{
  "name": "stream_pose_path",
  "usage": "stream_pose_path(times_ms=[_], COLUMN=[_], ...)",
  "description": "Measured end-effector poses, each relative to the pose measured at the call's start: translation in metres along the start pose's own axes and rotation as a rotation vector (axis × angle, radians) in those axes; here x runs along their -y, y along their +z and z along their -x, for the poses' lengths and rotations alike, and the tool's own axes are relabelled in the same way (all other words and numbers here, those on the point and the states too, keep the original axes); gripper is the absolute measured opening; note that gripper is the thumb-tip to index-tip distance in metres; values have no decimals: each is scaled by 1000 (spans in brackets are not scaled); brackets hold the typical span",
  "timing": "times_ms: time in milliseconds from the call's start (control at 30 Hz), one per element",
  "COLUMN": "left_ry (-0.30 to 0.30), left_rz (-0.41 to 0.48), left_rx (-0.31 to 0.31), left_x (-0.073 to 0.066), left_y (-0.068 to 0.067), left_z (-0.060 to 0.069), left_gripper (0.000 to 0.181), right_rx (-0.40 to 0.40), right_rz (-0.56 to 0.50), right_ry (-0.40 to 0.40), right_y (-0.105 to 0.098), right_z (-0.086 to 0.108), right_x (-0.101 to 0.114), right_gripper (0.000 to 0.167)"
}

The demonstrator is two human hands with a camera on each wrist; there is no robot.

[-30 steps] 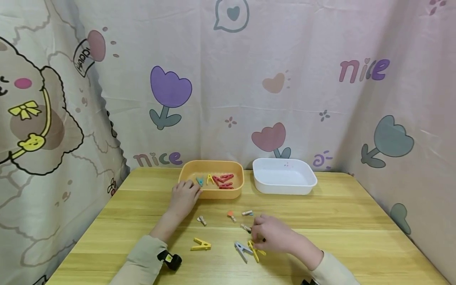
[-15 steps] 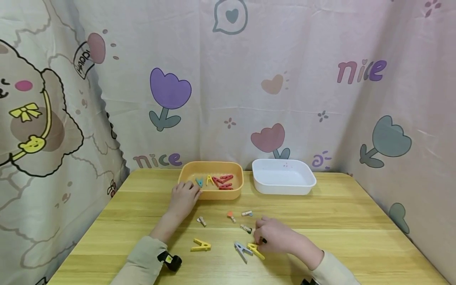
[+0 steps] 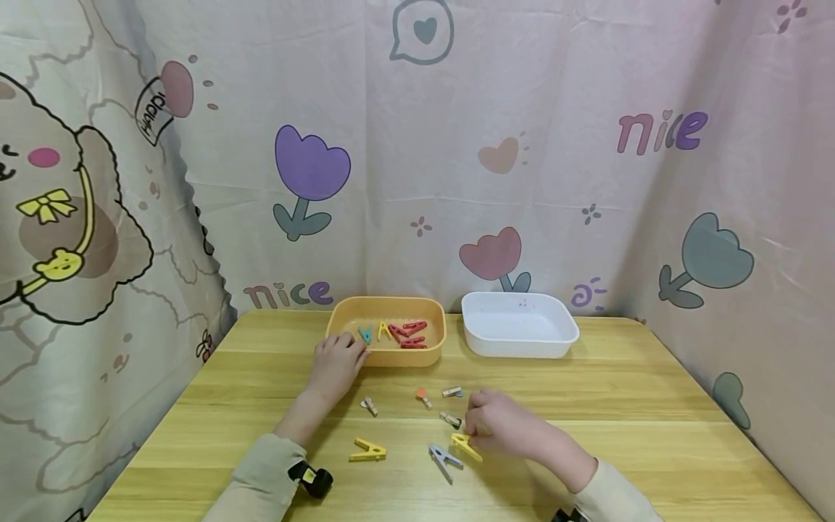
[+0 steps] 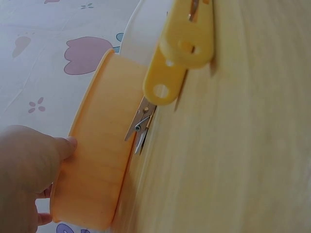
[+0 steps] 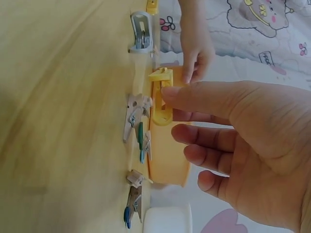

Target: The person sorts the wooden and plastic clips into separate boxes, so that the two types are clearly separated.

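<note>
My left hand [image 3: 337, 362] grips the near-left rim of an orange plastic bin [image 3: 398, 357]; in the left wrist view its thumb lies on the outer wall, fingers behind. Several red clothespins [image 3: 407, 333], a yellow one [image 3: 383, 330] and a blue one [image 3: 365, 334] lie in the bin. Between thumb and index finger, my right hand [image 3: 505, 424] pinches a yellow clothespin [image 5: 163, 104], held just above the table. Beside it lies a grey clothespin [image 3: 445, 460], with another yellow clothespin [image 3: 368, 450] further left.
Several small wooden clothespins with coloured ends, among them an orange-topped one [image 3: 424, 397] and a white-topped one [image 3: 369, 405], are scattered between the hands and the bin. A white bin [image 3: 522, 346] stands right of the orange one. A patterned curtain [image 3: 417, 159] backs the wooden table [image 3: 274, 377].
The right hand has taken the yellow clothespin between its fingers, turned it and raised it slightly away from the grey one. The left hand stays on the bin's rim.
</note>
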State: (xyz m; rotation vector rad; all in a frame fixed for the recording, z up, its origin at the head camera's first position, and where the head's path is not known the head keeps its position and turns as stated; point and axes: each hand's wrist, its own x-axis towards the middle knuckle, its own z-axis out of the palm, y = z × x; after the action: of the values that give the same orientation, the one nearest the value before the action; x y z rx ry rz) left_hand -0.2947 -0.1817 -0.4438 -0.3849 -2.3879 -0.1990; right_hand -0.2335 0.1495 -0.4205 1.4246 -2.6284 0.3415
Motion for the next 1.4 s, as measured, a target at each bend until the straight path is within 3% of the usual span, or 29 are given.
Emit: stream_pose_path(times_ms=[333, 700, 1033, 1400], left_ry=[-11, -2, 1, -9], left_rz=[31, 18, 15, 22], left_rx=[11, -1, -2, 5], left_x=[1, 2, 2, 1], left_y=[-1, 0, 1, 1], left_z=[0, 1, 2, 1], left_gripper=[10, 10, 10, 9], right_rx=[-56, -123, -78, -63], right_rz=[14, 55, 2, -10], right_ry=[40, -1, 66, 30], right_y=[-13, -22, -31, -37], right_z=[-2, -13, -34, -64], right_x=[-4, -10, -21, -25], right_gripper=[14, 16, 11, 10])
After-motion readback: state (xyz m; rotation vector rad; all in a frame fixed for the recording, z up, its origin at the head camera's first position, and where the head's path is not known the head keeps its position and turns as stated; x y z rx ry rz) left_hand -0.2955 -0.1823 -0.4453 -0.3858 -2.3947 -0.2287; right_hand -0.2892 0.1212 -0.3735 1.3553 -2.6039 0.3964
